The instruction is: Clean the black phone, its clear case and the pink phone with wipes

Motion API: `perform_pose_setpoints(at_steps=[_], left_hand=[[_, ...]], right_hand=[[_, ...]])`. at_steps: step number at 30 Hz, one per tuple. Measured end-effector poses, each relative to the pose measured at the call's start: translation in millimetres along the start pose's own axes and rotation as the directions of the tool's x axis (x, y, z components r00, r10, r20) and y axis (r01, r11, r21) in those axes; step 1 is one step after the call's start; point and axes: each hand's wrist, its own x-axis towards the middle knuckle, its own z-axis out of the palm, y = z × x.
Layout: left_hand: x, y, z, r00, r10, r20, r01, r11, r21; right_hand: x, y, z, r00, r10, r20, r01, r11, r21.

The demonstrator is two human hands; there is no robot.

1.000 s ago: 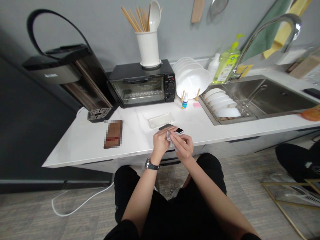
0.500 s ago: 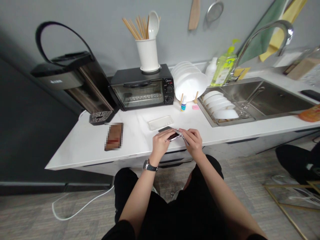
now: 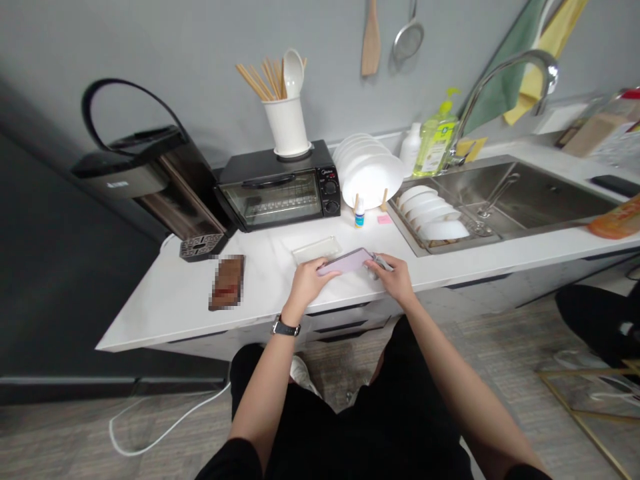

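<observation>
My left hand (image 3: 306, 283) grips one end of a phone (image 3: 345, 262), its lilac back turned toward me, above the counter's front part. At the phone's other end my right hand (image 3: 397, 279) is closed on a crumpled grey cloth (image 3: 379, 265), close against the phone's edge. Whether the right fingers also hold the phone, I cannot tell. Just behind the left hand lies a clear phone case (image 3: 316, 248). A small spray bottle (image 3: 359, 215) with a blue label stands farther back, beside a small pink item (image 3: 384, 219).
A brown blurred-out item (image 3: 227, 283) lies on the counter (image 3: 170, 313) at left, near a black dispenser (image 3: 150, 180). A toaster oven (image 3: 280, 193) bears a utensil holder (image 3: 287, 123). Plates (image 3: 373, 180), bowls (image 3: 443, 230) and a sink (image 3: 545, 190) are to the right.
The phone has turned so its lilac back shows rather than its dark face. My hands have moved apart, the left one shifting left. The camera view has shifted slightly.
</observation>
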Motion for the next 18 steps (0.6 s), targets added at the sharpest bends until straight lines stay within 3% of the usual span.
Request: perform_pose_setpoints(at_steps=[3,6,9,11,16,18], left_hand=[[-11.7,-6.0,6.2,0.994,-0.104,-0.046,0.094,0.979,-0.183],[-21.0,-8.0,8.4,0.978,-0.187,-0.089,0.152,0.941,-0.303],[-26.7,-8.2,7.2,0.971,-0.234,-0.042,0.207,0.917,-0.343],[-28.9,-7.4,6.6,0.968,-0.249,-0.026,0.227,0.917,-0.329],[-30.9,-4.3,7.3,0.968,-0.25,-0.026,0.234,0.932,-0.276],[-31.3,-3.9,7.9,0.972,-0.235,-0.017,0.221,0.936,-0.273]], right_hand=[[4.0,6.6,-4.6,0.992,0.088,0.087,-0.088,0.996,-0.001],[8.8,15.0,-3.8,0.985,0.083,0.148,-0.077,0.996,-0.049],[11.5,21.7,0.7,0.982,0.07,0.175,-0.045,0.989,-0.144],[10.9,21.6,4.6,0.99,0.03,0.137,-0.003,0.981,-0.194],[1.7,4.8,13.7,0.988,-0.116,-0.102,0.085,0.961,-0.264],[-3.0,-2.3,16.9,0.978,-0.174,-0.112,0.133,0.942,-0.308]])
